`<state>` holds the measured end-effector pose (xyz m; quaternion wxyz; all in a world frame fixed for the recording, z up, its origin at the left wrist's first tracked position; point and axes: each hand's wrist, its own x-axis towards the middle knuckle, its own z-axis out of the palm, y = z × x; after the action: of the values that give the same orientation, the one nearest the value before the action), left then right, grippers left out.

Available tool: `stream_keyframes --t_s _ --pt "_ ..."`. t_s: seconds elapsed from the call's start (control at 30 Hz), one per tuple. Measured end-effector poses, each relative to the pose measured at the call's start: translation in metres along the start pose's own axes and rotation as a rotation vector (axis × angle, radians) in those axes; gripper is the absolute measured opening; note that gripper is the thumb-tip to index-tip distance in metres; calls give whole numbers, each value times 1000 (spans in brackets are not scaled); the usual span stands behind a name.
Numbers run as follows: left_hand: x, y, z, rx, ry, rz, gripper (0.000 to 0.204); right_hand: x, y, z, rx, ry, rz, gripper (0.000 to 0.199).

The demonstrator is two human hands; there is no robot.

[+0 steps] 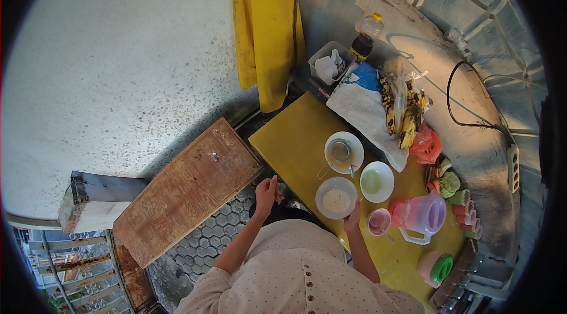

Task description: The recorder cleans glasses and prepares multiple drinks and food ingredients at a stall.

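Observation:
My left hand hangs in the air beside the near-left edge of the yellow table, fingers loosely curled, holding nothing I can see. My right hand rests at the near rim of a clear bowl of white flour. Behind that bowl a white plate carries a small metal sieve. To the right stand a white bowl with pale green contents and a small cup of pink liquid with a spoon.
A clear pink-tinted jug stands right of the cup. A bag of spotted bananas, a dark-liquid bottle, a plastic tub and a black cable with socket strip lie on the concrete ledge. A wooden board leans left.

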<state>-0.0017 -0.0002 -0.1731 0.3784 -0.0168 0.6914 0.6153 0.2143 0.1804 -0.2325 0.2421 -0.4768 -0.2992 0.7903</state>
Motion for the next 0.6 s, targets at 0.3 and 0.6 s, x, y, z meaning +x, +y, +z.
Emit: stream_keyframes --t_s 0.3,0.6 --pt "18 -5 5 -100 -129 -167 48 17 4 -19 -512 203 -235 49" --pt "37 48 25 -1000 -841 -348 54 -86 -49 199 -1035 -718 -1178 45"
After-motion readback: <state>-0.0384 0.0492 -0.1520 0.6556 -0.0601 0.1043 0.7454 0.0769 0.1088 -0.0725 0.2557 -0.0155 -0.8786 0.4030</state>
